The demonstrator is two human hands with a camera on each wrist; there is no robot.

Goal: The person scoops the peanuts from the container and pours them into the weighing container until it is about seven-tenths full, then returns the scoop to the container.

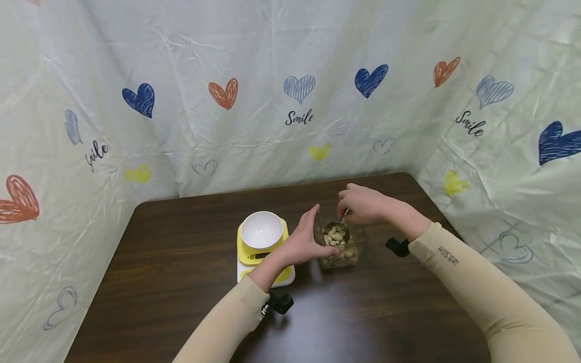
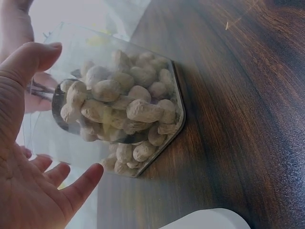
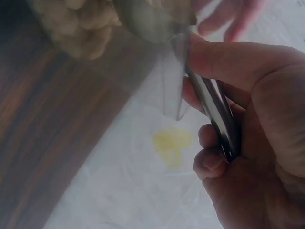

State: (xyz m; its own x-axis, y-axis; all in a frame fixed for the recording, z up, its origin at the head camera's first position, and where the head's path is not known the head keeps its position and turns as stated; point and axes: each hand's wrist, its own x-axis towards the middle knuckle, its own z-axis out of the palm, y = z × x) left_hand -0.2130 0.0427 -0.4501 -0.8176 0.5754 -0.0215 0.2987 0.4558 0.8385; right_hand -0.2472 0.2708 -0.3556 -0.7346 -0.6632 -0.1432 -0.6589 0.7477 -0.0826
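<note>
Within the clear container (image 1: 321, 224), braced by the left hand (image 1: 303, 243) with fingers spread, peanuts (image 1: 337, 236) are heaped in the metal scoop (image 3: 217, 109), gripped by the curled right hand (image 1: 363, 204); they could be spilled by a knocked rim.

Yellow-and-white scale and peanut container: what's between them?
The left grip, at the side of the container nearest the scale; the head view shows it.

One left hand (image 1: 301, 243), one right hand (image 1: 364, 203), one scoop (image 3: 212, 107), one clear container (image 2: 95, 47), one scale (image 1: 246, 257), one bowl (image 1: 262, 231), one table (image 1: 172, 262), two wrist cameras (image 1: 280, 303) and three "Smile" prints (image 1: 299, 117) are being shown; peanuts (image 2: 143, 110) are being partly hidden, beyond exact count.
</note>
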